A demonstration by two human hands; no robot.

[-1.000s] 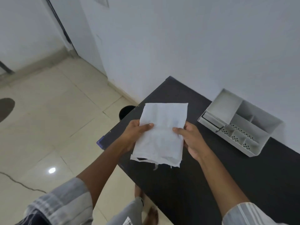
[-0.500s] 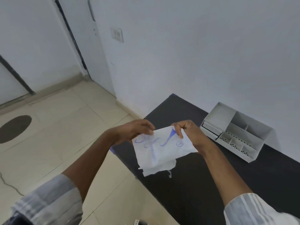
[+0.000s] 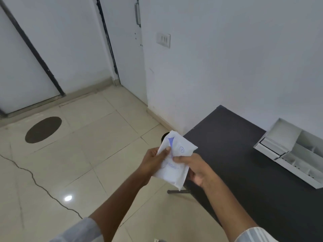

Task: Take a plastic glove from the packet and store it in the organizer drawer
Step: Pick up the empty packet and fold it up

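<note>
1. Both hands, left (image 3: 153, 163) and right (image 3: 197, 169), grip the packet (image 3: 174, 160) mid-air, just off the desk's (image 3: 244, 172) left edge.
2. Organizer (image 3: 290, 151) sits at the desk's far edge, by the wall.

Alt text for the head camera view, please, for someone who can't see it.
Both hands hold a white packet with blue print above the floor, left hand and right hand each in a grip on it. To the right, a white organizer sits on a black table against the wall.
</note>
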